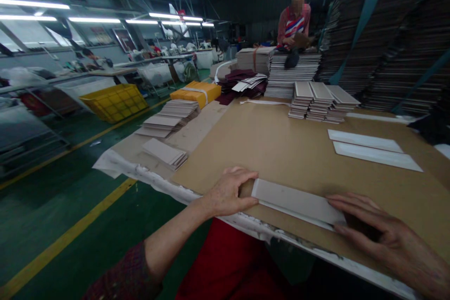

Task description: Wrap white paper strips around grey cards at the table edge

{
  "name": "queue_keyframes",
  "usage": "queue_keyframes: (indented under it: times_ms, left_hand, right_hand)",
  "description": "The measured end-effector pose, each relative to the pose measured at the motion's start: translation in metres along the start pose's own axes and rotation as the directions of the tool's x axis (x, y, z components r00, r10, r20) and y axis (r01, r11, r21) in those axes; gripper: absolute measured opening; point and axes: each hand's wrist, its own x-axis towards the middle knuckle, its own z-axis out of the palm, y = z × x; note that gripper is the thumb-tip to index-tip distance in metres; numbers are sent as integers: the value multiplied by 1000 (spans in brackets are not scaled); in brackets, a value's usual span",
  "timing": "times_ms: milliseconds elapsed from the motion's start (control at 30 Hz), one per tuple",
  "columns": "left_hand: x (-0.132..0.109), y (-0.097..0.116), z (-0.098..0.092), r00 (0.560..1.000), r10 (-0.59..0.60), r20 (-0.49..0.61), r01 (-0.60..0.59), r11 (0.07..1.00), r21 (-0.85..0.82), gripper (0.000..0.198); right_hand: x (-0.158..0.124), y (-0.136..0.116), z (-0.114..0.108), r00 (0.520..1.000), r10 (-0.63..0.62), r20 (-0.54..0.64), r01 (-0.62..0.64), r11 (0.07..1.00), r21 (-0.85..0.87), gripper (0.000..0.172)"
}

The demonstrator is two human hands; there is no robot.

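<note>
A long grey cardboard strip, with a pale lower edge, lies near the front edge of the worktable. At its left end is my left hand, thumb and fingers bent around the corners. My right hand holds the opposite end, fingers along the far side and thumb at the near side. Two whitish strips rest side by side farther back on the right. To the left sits a short pile of grey cardboard pieces.
Fanned cardboard lies behind the short pile, near a yellow bundle. Stacked strips and a tall board stack stand at the back. A person is behind them. A yellow basket is on the left.
</note>
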Motion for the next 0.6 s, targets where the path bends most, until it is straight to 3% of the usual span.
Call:
queue_keyframes:
  times_ms: [600]
  left_hand:
    - [0,-4,3,999,52,-18,-52,998,-18,52]
  right_hand:
    - [1,-2,5,998,-58,28,59,998,-15,39]
